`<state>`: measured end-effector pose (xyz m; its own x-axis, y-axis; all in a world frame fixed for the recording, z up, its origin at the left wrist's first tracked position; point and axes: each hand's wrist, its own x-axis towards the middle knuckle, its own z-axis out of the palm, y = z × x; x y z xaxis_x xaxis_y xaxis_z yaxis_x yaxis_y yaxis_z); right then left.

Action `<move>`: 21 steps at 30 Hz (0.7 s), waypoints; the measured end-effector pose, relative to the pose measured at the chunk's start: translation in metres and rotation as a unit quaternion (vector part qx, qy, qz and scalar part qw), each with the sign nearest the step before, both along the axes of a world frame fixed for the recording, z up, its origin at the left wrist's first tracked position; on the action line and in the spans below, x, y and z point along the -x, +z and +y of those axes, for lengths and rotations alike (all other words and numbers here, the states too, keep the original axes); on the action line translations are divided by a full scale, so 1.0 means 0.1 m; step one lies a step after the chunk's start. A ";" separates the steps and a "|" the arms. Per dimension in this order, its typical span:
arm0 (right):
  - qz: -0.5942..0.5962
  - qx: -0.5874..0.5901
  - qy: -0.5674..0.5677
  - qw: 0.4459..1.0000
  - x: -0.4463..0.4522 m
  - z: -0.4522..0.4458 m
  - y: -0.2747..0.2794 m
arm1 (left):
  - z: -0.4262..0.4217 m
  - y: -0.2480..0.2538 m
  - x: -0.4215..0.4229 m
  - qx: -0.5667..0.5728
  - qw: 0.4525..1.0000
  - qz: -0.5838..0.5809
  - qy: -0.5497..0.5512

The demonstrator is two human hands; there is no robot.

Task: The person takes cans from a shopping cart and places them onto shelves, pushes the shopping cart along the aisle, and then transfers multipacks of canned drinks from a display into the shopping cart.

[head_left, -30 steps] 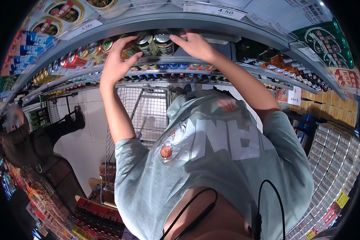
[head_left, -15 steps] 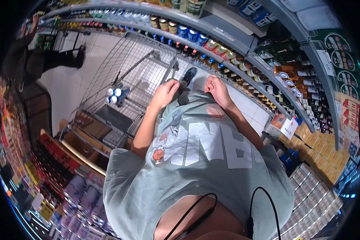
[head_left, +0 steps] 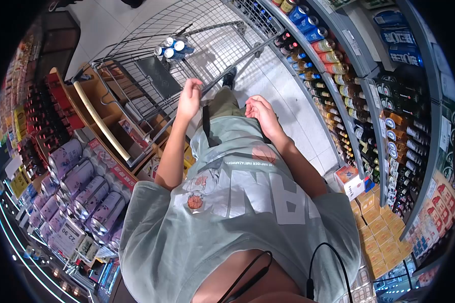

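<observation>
My left hand (head_left: 189, 99) is raised at chest height beside the shopping cart (head_left: 226, 76), its fingers loosely curled in and nothing visible in them. To its right my right hand (head_left: 263, 115) hangs in front of the grey-green shirt (head_left: 247, 242), fingers bent inward, also with no object showing. The two hands are apart. Inside the cart, a small group of blue and white cans (head_left: 175, 48) lies beyond my left hand, near a dark flat panel (head_left: 158, 77).
Shelves of bottles (head_left: 402, 136) and cans (head_left: 308, 22) run along the right, above stacked yellow boxes (head_left: 381, 230). At left are packs of purple cans (head_left: 86, 187) and dark red bottles (head_left: 43, 118). A shoe (head_left: 229, 78) stands on the tiled floor (head_left: 288, 103).
Both hands have come down from two cans on the shelf and drawn back near my body, fingers curling. The view has turned, so the cart and shelves sit differently.
</observation>
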<state>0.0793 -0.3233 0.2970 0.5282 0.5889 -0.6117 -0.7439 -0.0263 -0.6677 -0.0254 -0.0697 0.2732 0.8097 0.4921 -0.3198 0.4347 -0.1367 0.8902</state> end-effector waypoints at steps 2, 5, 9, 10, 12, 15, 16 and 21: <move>-0.019 0.015 0.006 1.000 0.03 0.07 -0.06 | 0.28 -0.31 0.11 0.034 0.999 -0.017 0.037; -0.005 0.053 -0.006 0.999 -0.09 0.30 -0.06 | 0.78 -0.84 0.04 0.063 0.991 -0.002 0.117; -0.053 0.078 0.039 0.995 -0.38 0.92 -0.13 | 1.45 -1.41 -0.21 -0.036 0.974 0.104 0.198; -0.039 0.091 0.057 0.993 -0.47 1.13 -0.21 | 1.61 -1.50 -0.28 -0.110 0.965 0.158 0.179; -0.060 0.103 0.101 0.988 -0.62 1.57 -0.41 | 1.80 -1.51 -0.44 -0.154 0.953 0.194 0.174; -0.131 0.154 0.222 0.954 -0.83 2.26 -0.92 | 2.16 -1.86 -0.61 -0.166 0.936 0.257 0.177; -0.179 0.159 0.239 0.941 -0.86 2.50 -1.13 | 2.25 -2.15 -0.57 -0.142 0.938 0.252 0.189; -0.415 0.214 0.302 0.831 -0.96 3.59 -2.06 | 2.38 -2.98 -0.52 -0.070 0.951 0.174 0.244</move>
